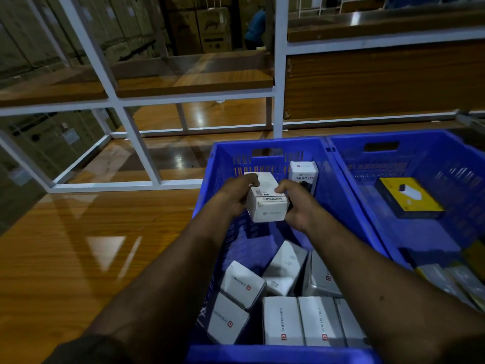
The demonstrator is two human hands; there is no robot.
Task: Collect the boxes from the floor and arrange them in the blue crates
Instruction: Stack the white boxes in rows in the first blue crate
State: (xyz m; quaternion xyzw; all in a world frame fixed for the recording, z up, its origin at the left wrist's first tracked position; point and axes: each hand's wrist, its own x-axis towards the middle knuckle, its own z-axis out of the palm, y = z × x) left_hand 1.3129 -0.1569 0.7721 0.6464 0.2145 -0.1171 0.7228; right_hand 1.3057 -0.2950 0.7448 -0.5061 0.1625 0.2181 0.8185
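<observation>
Now white printed box (267, 199), both hands' grip clasping it, over blue crate (349, 195)

the floor (78, 248) is wood-grain, highly glossy, mirroring the lights. the two crates (338, 185) are blue plastic, smooth, with slotted walls. the boxes (280, 321) are white card, matt with a slight sheen. the shelf frame (136, 143) is painted white metal, its boards (194, 82) polished wood.

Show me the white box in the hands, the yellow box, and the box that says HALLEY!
white box (267, 203): head view, its near top face.
yellow box (408, 197): head view, its yellow top.
HALLEY box (303, 170): head view, its front face.
</observation>
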